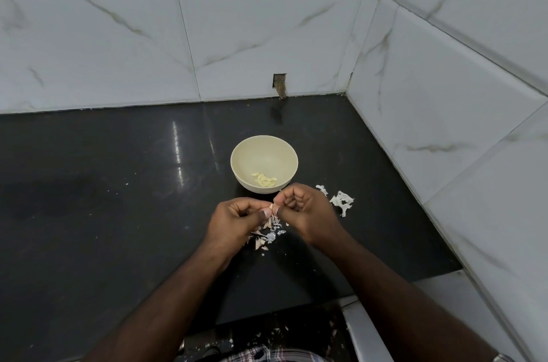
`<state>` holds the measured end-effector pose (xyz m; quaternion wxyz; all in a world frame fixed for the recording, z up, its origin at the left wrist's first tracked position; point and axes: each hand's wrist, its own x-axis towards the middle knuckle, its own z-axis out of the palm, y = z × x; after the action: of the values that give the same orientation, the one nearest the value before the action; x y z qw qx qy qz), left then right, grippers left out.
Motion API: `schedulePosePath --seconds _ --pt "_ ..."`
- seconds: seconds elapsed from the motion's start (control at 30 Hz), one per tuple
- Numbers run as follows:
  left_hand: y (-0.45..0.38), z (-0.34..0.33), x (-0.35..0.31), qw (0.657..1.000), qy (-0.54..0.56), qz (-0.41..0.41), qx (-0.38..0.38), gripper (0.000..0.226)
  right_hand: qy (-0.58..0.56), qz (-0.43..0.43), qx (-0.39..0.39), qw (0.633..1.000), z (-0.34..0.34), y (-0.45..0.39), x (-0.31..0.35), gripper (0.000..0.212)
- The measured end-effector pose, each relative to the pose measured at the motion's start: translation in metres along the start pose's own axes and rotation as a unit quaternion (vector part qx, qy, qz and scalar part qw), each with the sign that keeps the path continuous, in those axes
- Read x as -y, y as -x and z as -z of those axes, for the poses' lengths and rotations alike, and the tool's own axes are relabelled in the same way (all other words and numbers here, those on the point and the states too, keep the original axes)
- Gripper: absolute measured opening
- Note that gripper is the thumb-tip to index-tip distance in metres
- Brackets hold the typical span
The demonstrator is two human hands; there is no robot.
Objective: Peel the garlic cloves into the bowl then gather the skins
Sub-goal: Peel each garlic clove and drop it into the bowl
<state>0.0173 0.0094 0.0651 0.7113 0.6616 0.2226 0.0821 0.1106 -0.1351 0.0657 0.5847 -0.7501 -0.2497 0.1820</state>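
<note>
A cream bowl (264,154) stands on the black counter and holds several peeled garlic cloves (264,179). Just in front of it, my left hand (234,222) and my right hand (305,207) meet, fingers curled, and together pinch one small garlic clove (271,207) between their fingertips. Most of that clove is hidden by the fingers. Under my hands lies a loose pile of garlic skins (268,235). A second clump of white skins (341,201) lies to the right of my right hand.
The glossy black counter (118,198) meets marble-tiled walls behind and at the right (444,124). A small hole (279,84) is cut in the back wall. Skin flakes are scattered below the counter's front edge (261,338).
</note>
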Motion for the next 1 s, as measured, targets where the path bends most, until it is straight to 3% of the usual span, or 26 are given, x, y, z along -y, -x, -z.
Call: schedulePosePath --seconds 0.23,0.47,0.53,0.6,0.73,0.83,1.0 --pt "-0.004 0.004 0.001 1.000 0.013 0.015 0.018 0.006 0.055 0.009 0.023 0.998 -0.003 0.002 0.002 0.009" --pt "-0.004 0.004 0.006 0.996 0.070 0.048 -0.016 0.007 0.170 0.004 -0.019 0.985 0.006 0.002 -0.001 0.014" --pt "-0.005 0.005 0.006 0.994 0.090 0.055 -0.023 0.008 0.205 0.026 -0.008 0.978 0.010 0.000 -0.001 0.020" --pt "-0.005 0.005 0.006 0.993 0.103 0.060 -0.023 0.008 0.241 0.056 -0.004 0.969 0.010 0.000 0.000 0.011" --pt "-0.004 0.004 0.008 0.992 0.110 0.058 -0.010 0.010 0.236 0.048 0.032 0.970 0.001 0.003 0.003 0.024" --pt "-0.004 0.003 0.008 0.992 0.115 0.060 0.000 0.013 0.245 0.052 0.009 0.968 -0.006 0.005 0.004 0.010" --pt "-0.001 0.005 0.007 0.993 0.111 0.050 0.011 0.008 0.191 0.018 -0.007 0.981 -0.008 0.008 0.004 0.006"
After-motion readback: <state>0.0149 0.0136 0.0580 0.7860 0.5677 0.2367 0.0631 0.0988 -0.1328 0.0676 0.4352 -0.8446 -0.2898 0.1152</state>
